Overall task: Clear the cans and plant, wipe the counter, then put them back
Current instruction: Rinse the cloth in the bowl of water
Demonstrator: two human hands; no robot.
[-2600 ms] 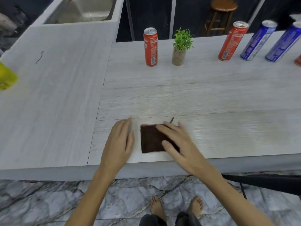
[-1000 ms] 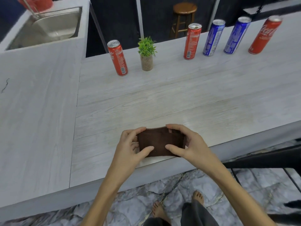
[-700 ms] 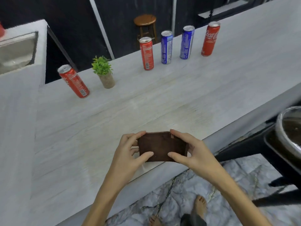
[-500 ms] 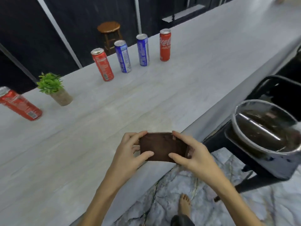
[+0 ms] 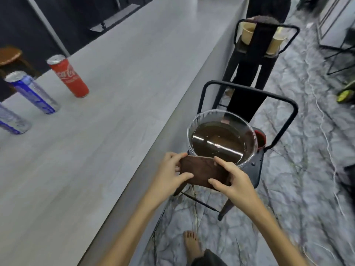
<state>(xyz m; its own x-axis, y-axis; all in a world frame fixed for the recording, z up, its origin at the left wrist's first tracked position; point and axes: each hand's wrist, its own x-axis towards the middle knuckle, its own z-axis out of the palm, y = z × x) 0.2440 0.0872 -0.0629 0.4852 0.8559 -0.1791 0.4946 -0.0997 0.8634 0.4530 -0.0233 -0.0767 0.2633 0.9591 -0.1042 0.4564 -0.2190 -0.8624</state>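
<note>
Brown cloth gripped at its ends by both hands, left and right, beside one bowl; three cans on counter: one red, two blue.

bowl on chair, right of counter

Open counter; cans far left.

Blue can cut by left edge
</note>
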